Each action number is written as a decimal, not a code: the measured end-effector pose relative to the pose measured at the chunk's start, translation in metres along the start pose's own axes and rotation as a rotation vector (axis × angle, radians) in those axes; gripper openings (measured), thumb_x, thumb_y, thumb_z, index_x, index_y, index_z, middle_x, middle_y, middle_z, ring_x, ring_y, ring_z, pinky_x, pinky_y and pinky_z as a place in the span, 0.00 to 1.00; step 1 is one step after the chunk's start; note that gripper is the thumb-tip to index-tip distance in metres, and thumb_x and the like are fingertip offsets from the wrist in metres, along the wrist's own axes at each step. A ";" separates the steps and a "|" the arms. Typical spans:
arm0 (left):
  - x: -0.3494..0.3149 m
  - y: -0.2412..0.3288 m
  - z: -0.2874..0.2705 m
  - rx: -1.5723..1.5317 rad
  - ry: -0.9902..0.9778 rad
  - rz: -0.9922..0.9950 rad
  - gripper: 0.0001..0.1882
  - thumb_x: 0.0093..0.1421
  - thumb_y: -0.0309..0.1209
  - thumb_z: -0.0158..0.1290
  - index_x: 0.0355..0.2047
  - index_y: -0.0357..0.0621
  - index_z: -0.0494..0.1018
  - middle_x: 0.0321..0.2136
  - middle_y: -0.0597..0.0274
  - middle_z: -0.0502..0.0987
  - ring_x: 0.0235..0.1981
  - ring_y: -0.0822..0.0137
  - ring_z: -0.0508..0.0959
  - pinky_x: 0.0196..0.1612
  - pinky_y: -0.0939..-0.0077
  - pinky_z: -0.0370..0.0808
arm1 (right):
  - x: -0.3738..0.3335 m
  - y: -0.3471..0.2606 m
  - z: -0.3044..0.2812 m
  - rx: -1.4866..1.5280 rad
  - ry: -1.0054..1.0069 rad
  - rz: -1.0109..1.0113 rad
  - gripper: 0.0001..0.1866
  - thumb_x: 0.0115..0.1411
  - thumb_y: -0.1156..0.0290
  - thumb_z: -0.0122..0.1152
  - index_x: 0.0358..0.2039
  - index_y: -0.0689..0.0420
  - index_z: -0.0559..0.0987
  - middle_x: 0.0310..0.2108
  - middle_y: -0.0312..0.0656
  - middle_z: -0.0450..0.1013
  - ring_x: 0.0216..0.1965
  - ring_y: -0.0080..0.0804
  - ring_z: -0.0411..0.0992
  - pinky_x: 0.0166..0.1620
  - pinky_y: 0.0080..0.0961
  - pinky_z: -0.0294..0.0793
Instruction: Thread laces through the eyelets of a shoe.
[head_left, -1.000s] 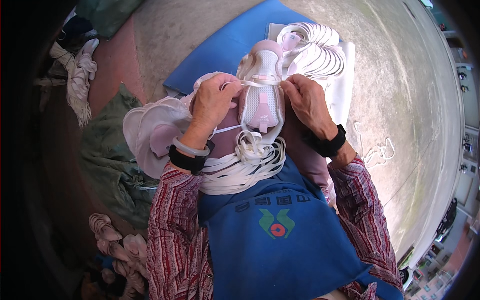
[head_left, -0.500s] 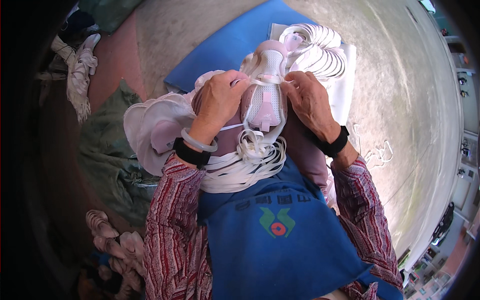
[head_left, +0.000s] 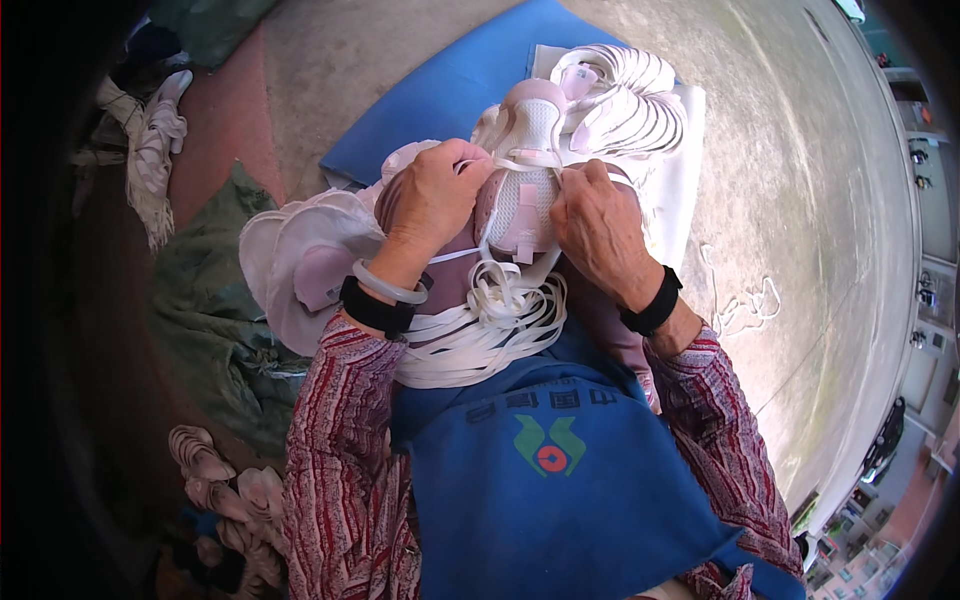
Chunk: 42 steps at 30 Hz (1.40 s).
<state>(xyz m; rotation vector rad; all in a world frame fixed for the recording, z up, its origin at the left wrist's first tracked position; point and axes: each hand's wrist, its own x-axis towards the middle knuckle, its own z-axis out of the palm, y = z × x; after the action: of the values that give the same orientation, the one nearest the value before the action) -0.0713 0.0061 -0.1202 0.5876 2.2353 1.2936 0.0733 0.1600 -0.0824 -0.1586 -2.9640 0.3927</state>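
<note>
A makeshift shoe workshop, this, set low on the ground! A stained grey concrete floor (head_left: 800, 230) sweeps across the right; a fanned stack of white-and-pink fabric shoe uppers (head_left: 640, 125) sits at upper centre, with a heap of pale pink shoe uppers (head_left: 200, 458) at lower left. Flat white laces (head_left: 465, 348) bunch just below centre, crumpled dark green sacking (head_left: 215, 310) sprawls left. And at the right edge, a dark car-like shape (head_left: 886, 440) suggests an open, street-side spot.
</note>
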 end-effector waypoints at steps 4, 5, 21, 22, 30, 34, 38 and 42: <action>-0.002 0.008 0.000 -0.057 -0.030 -0.086 0.12 0.61 0.33 0.56 0.39 0.37 0.80 0.30 0.63 0.80 0.32 0.74 0.79 0.34 0.78 0.81 | -0.002 0.011 0.007 0.099 0.053 -0.028 0.08 0.57 0.75 0.56 0.36 0.63 0.74 0.33 0.55 0.70 0.30 0.54 0.72 0.35 0.45 0.74; -0.003 0.008 0.002 0.000 0.012 -0.048 0.12 0.61 0.33 0.56 0.39 0.37 0.80 0.30 0.62 0.80 0.31 0.73 0.79 0.33 0.78 0.81 | -0.002 0.010 0.008 0.098 0.052 -0.030 0.08 0.57 0.75 0.56 0.36 0.63 0.74 0.33 0.55 0.70 0.30 0.54 0.72 0.35 0.45 0.74; -0.003 0.006 0.003 0.143 0.067 0.101 0.13 0.61 0.35 0.55 0.39 0.37 0.80 0.32 0.49 0.82 0.33 0.57 0.82 0.36 0.68 0.80 | -0.001 0.002 0.009 0.215 0.084 0.076 0.16 0.56 0.80 0.55 0.46 0.59 0.71 0.33 0.52 0.73 0.31 0.55 0.73 0.33 0.44 0.74; -0.002 0.002 0.002 -0.003 0.014 0.008 0.14 0.61 0.35 0.54 0.39 0.38 0.80 0.33 0.47 0.82 0.36 0.52 0.82 0.39 0.65 0.78 | -0.001 -0.001 0.008 0.146 0.046 0.061 0.17 0.56 0.81 0.54 0.47 0.58 0.71 0.33 0.52 0.74 0.31 0.55 0.74 0.33 0.43 0.74; -0.004 0.014 0.002 0.192 0.098 0.186 0.15 0.61 0.38 0.55 0.39 0.39 0.80 0.34 0.45 0.81 0.38 0.49 0.82 0.43 0.61 0.76 | 0.019 -0.012 -0.008 -0.345 0.013 -0.116 0.11 0.51 0.72 0.58 0.35 0.61 0.75 0.33 0.44 0.68 0.28 0.36 0.74 0.26 0.32 0.72; -0.007 0.016 -0.003 0.178 0.060 0.116 0.16 0.60 0.40 0.55 0.38 0.41 0.80 0.34 0.46 0.81 0.38 0.49 0.82 0.42 0.61 0.76 | 0.025 -0.004 0.000 -0.386 -0.036 -0.230 0.07 0.51 0.72 0.58 0.29 0.61 0.74 0.31 0.43 0.65 0.29 0.35 0.72 0.27 0.32 0.71; -0.011 0.028 -0.007 0.136 0.066 0.125 0.13 0.60 0.35 0.54 0.36 0.36 0.79 0.33 0.40 0.80 0.37 0.43 0.80 0.43 0.57 0.77 | 0.021 -0.002 -0.002 -0.113 0.043 -0.236 0.10 0.51 0.74 0.58 0.35 0.61 0.72 0.32 0.45 0.64 0.29 0.40 0.72 0.28 0.35 0.72; -0.009 0.019 -0.013 0.064 0.022 0.076 0.14 0.60 0.36 0.55 0.36 0.37 0.80 0.33 0.41 0.81 0.38 0.43 0.81 0.43 0.58 0.77 | 0.013 -0.061 -0.029 0.680 -0.195 -0.216 0.06 0.60 0.78 0.57 0.37 0.60 0.72 0.33 0.47 0.67 0.39 0.45 0.70 0.39 0.36 0.70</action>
<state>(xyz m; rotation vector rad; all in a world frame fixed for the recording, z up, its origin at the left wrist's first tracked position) -0.0700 0.0012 -0.0963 0.6916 2.2997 1.2743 0.0597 0.1101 -0.0363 0.2868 -2.7840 1.4002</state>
